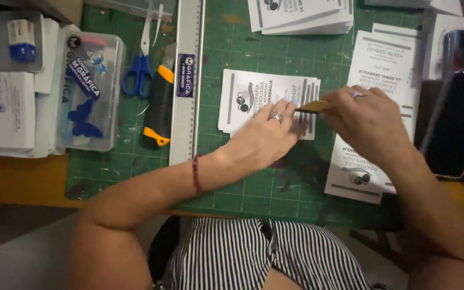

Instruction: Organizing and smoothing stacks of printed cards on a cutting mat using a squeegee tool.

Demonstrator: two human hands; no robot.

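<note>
My left hand point(267, 137), with a ring on one finger and a red cord at the wrist, presses down on a small stack of white printed cards point(253, 99) on the green cutting mat point(226, 177). My right hand point(369, 121) grips a thin yellowish strip point(312, 106), and my left fingertips touch its other end above the stack's right edge. Under my right hand lies a larger pile of white printed sheets point(385, 62).
A long metal ruler point(187, 80) lies upright on the mat, with a black-and-orange utility knife point(159, 107) and blue-handled scissors point(140, 70) left of it. A clear plastic box point(89, 91) and white boxes sit far left. A dark phone point(455, 123) lies at right. More cards point(302, 16) at top.
</note>
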